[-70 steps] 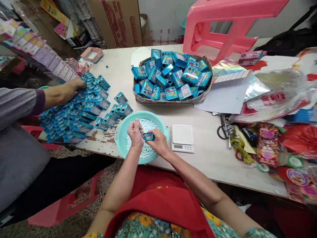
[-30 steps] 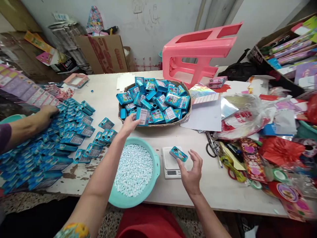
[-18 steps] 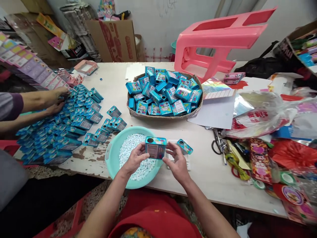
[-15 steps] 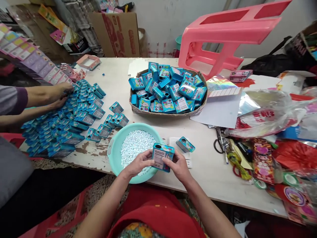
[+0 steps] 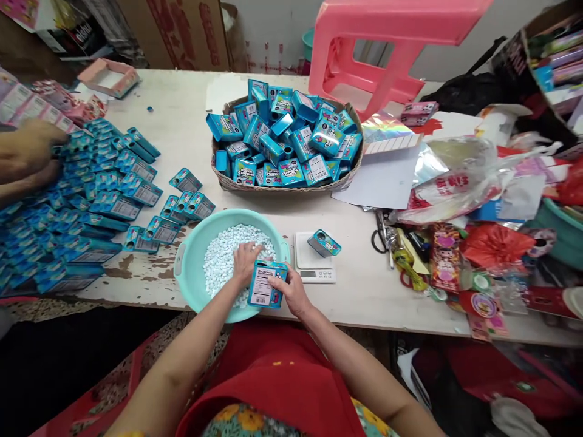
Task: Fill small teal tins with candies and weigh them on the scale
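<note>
My right hand (image 5: pixel 295 292) grips a blue tin (image 5: pixel 264 291) by its right side, over the near right rim of the turquoise basin (image 5: pixel 181 276). The tin stands upright, its printed label with a barcode facing me. Inside the basin lie many small pale candies (image 5: pixel 218 261). My left hand (image 5: pixel 246 264) is down among them, just left of the tin, fingers apart and partly hidden. To the right, another blue tin (image 5: pixel 324 243) with a round hole in its top sits tilted on a white digital scale (image 5: pixel 314 274).
A cardboard tray (image 5: pixel 282 187) heaped with blue tins stands behind the basin. Several tins (image 5: pixel 164 229) stand to its left, beside a large cluster where a co-worker's hands (image 5: pixel 30 152) are. Scissors (image 5: pixel 379 233), wrappers and a pink stool (image 5: pixel 364 67) are at right.
My left hand has let go of the tin and moved into the candies in the basin. My right hand keeps the tin. The view has shifted, showing more of the scale.
</note>
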A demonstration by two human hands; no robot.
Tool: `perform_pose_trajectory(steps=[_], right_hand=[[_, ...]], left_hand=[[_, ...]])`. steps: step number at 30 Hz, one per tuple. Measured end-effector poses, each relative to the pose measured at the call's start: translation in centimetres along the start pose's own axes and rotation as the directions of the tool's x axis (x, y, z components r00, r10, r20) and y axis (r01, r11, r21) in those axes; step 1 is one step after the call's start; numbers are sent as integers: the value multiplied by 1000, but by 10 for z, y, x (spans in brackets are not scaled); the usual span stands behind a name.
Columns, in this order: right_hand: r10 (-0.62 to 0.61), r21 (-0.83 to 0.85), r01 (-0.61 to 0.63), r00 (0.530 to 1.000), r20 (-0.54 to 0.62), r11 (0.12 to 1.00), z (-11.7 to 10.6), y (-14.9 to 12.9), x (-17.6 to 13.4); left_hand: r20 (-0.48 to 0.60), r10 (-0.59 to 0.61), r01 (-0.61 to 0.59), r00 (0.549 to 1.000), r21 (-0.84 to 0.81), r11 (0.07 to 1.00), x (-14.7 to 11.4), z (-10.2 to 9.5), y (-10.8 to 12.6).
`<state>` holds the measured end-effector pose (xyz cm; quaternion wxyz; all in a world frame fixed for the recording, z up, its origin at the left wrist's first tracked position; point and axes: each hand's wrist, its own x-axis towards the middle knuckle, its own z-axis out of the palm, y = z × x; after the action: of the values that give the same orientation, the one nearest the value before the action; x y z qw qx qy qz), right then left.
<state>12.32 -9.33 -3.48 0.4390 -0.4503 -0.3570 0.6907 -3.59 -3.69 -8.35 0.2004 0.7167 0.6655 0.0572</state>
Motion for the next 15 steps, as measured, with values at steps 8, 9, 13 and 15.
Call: perform_pose_trajectory(steps=[8,9,13,15], right_hand=[[-68,-61,64,996,-59,996,9,-8,3],[-83,-84,78,994,-64,993,10,-11,6],[-158,-256,128,982,-101,958,15,-24,21],[-249,-390,204,966,-69,898,18,-27,28]], left_hand=[[189,-49,72,981,-115,991,-66,-13,-19],[178,-96,122,979,-142,982,-66,-13,-23],[118,-372,386,921,-417,823,-53,-22,-33],[161,-485,448,860,-692,566,-47,-36,-30]])
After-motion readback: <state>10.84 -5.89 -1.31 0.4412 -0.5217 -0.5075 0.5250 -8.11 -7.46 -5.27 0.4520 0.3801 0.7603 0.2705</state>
